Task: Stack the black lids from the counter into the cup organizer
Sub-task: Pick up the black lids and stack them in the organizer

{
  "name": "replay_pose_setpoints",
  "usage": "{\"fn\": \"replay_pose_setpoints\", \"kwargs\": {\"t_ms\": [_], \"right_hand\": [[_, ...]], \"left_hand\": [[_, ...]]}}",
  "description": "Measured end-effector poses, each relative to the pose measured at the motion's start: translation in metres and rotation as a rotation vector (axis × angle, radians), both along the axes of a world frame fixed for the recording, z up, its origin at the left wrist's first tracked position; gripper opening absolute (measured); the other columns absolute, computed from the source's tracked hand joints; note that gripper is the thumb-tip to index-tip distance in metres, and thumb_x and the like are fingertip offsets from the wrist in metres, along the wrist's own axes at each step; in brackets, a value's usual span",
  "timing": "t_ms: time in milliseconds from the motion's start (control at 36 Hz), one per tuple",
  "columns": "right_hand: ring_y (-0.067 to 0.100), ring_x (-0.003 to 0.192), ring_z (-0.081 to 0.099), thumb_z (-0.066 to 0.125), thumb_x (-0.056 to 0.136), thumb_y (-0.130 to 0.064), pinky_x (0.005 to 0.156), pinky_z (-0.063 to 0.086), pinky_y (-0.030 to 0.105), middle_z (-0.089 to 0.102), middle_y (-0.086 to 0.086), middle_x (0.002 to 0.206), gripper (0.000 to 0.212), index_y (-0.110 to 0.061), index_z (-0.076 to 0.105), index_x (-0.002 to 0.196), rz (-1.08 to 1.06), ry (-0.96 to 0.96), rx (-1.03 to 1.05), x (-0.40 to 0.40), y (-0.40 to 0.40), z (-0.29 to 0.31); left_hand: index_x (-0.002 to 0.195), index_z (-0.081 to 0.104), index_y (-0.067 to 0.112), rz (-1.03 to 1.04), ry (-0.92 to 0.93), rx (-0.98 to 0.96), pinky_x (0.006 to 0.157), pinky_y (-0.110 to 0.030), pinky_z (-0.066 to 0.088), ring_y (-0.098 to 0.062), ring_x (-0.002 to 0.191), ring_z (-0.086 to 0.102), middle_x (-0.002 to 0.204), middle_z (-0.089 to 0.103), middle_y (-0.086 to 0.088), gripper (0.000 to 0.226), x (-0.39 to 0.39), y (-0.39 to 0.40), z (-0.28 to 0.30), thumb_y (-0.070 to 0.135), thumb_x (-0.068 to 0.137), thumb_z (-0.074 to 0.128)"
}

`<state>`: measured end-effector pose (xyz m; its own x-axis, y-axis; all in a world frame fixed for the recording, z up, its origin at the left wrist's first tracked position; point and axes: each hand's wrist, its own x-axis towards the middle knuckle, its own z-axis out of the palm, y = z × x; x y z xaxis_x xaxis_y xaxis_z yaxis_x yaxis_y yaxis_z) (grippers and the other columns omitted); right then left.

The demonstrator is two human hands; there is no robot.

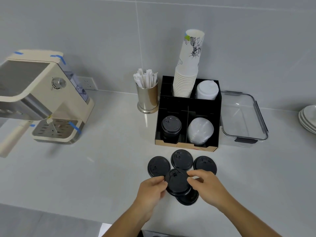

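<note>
We are gripping a small stack of black lids between both hands, just in front of the organizer. Our left hand is pinching the stack's left edge, and our right hand is closing its fingers on the right edge. The held stack is looking like two lids, perhaps three; the hands are hiding its sides, so we cannot count it surely. One more lid is peeking out beneath it on the counter.

Three single lids are lying flat between the stack and the organizer: one on the left, one in the middle, one on the right.

Inside the organizer, one pile of black lids is sitting in the front left compartment, one pile of clear lids front right, one pile of white lids back right, and one tower of paper cups beside it.
</note>
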<state>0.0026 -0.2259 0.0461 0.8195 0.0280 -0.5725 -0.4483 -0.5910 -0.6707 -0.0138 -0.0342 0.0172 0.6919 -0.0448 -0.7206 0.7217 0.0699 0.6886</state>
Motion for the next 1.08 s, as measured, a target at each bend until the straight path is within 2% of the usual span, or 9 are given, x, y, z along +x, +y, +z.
{"fn": "replay_pose_setpoints", "kwargs": {"t_ms": [83, 167, 278, 444, 528, 583, 833, 944, 1083], "right_hand": [[0.005, 0.097, 0.065, 0.061, 0.091, -0.028, 0.082, 0.046, 0.019, 0.068, -0.008, 0.112, 0.033, -0.025, 0.065, 0.123, -0.005, -0.039, -0.003, 0.005, 0.001, 0.007], [0.006, 0.102, 0.064, 0.063, 0.090, -0.025, 0.090, 0.048, 0.024, 0.067, -0.009, 0.113, 0.031, -0.025, 0.067, 0.121, -0.024, -0.088, -0.003, 0.012, 0.002, 0.011], [0.007, 0.103, 0.065, 0.066, 0.089, -0.023, 0.097, 0.053, 0.033, 0.068, -0.009, 0.112, 0.029, -0.025, 0.068, 0.118, -0.061, -0.147, 0.028, 0.022, 0.004, 0.017], [-0.009, 0.057, 0.060, 0.062, 0.091, -0.019, 0.059, 0.042, 0.011, 0.074, -0.005, 0.103, 0.025, -0.029, 0.071, 0.112, -0.055, -0.236, 0.105, 0.037, 0.006, 0.028], [-0.001, 0.095, 0.067, 0.063, 0.091, -0.020, 0.086, 0.052, 0.023, 0.069, -0.009, 0.116, 0.027, -0.027, 0.070, 0.116, -0.082, -0.257, 0.111, 0.047, 0.007, 0.034], [0.004, 0.106, 0.063, 0.063, 0.092, -0.022, 0.090, 0.047, 0.020, 0.067, -0.010, 0.116, 0.029, -0.025, 0.067, 0.120, -0.082, -0.270, 0.094, 0.053, 0.007, 0.039], [0.002, 0.105, 0.059, 0.060, 0.093, -0.027, 0.075, 0.041, 0.008, 0.066, -0.008, 0.122, 0.036, -0.024, 0.062, 0.129, -0.061, -0.321, 0.047, 0.087, 0.010, 0.045], [0.001, 0.104, 0.055, 0.060, 0.094, -0.026, 0.079, 0.038, 0.009, 0.064, -0.007, 0.126, 0.038, -0.021, 0.061, 0.131, -0.059, -0.313, 0.047, 0.105, 0.010, 0.045], [0.004, 0.113, 0.060, 0.060, 0.093, -0.023, 0.085, 0.041, 0.007, 0.068, -0.008, 0.121, 0.035, -0.020, 0.065, 0.128, 0.019, -0.291, 0.007, 0.129, 0.011, 0.040]], "left_hand": [[0.078, 0.080, 0.025, 0.049, -0.035, 0.024, 0.092, -0.034, 0.055, -0.017, 0.083, 0.061, 0.086, 0.071, -0.011, 0.032, 0.005, 0.001, 0.006, 0.001, 0.088, 0.061], [0.103, 0.074, 0.016, 0.053, -0.081, 0.046, 0.091, -0.032, 0.056, -0.022, 0.089, 0.067, 0.089, 0.070, -0.013, 0.024, 0.012, 0.004, 0.012, 0.002, 0.087, 0.064], [0.100, 0.070, 0.016, 0.081, -0.136, 0.030, 0.084, -0.027, 0.056, -0.022, 0.093, 0.070, 0.095, 0.074, -0.009, 0.022, 0.024, 0.006, 0.021, 0.000, 0.087, 0.063], [0.106, 0.071, 0.013, 0.102, -0.206, 0.028, 0.082, -0.027, 0.056, -0.018, 0.094, 0.071, 0.097, 0.077, -0.007, 0.023, 0.042, 0.009, 0.032, 0.003, 0.087, 0.064], [0.113, 0.069, 0.014, 0.122, -0.217, 0.052, 0.081, -0.026, 0.056, -0.019, 0.099, 0.069, 0.107, 0.072, -0.007, 0.028, 0.054, 0.010, 0.037, 0.007, 0.086, 0.067], [0.111, 0.070, 0.018, 0.125, -0.240, 0.076, 0.079, -0.024, 0.056, -0.018, 0.099, 0.069, 0.109, 0.071, -0.005, 0.027, 0.062, 0.010, 0.043, 0.009, 0.086, 0.068], [0.114, 0.071, 0.017, 0.131, -0.327, 0.131, 0.085, -0.027, 0.055, -0.014, 0.099, 0.068, 0.104, 0.072, 0.003, 0.030, 0.092, 0.006, 0.064, 0.007, 0.085, 0.068], [0.112, 0.071, 0.021, 0.109, -0.340, 0.146, 0.097, -0.032, 0.052, -0.009, 0.102, 0.066, 0.104, 0.072, 0.008, 0.029, 0.099, 0.000, 0.067, 0.007, 0.086, 0.067], [0.088, 0.068, 0.040, 0.068, -0.381, 0.101, 0.063, -0.005, 0.047, 0.020, 0.077, 0.063, 0.073, 0.069, 0.037, 0.037, 0.105, -0.009, 0.068, 0.005, 0.089, 0.061]]}}
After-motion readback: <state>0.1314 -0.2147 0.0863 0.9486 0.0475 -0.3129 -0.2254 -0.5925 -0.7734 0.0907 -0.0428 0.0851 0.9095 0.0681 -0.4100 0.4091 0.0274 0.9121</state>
